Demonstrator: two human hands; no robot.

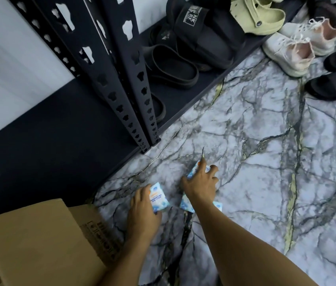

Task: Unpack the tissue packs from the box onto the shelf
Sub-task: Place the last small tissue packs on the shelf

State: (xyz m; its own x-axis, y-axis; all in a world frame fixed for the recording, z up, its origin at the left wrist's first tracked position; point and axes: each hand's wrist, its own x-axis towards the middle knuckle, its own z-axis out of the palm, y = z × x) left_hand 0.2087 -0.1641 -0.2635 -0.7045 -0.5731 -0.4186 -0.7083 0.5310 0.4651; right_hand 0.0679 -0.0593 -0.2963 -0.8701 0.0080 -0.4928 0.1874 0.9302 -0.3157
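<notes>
Left hand: I am watching the left hand (142, 205) gripping 1 blue-and-white tissue pack (159, 200), fingers curled round it, just above the marble floor (255, 162).
Right hand: the right hand (201, 182) is clamping a 2nd tissue pack (194, 171) against the floor.
Loose pack: a 3rd pack (186, 205) is lying under the right wrist.
Box: the cardboard box (35, 240) is sitting beside the left forearm.
Shelf: the black shelf (59, 131) is standing beyond, holding black slippers (171, 67).

2 bare forearms – no sleeves; left hand (142, 205), right hand (200, 185) w/o gloves.
</notes>
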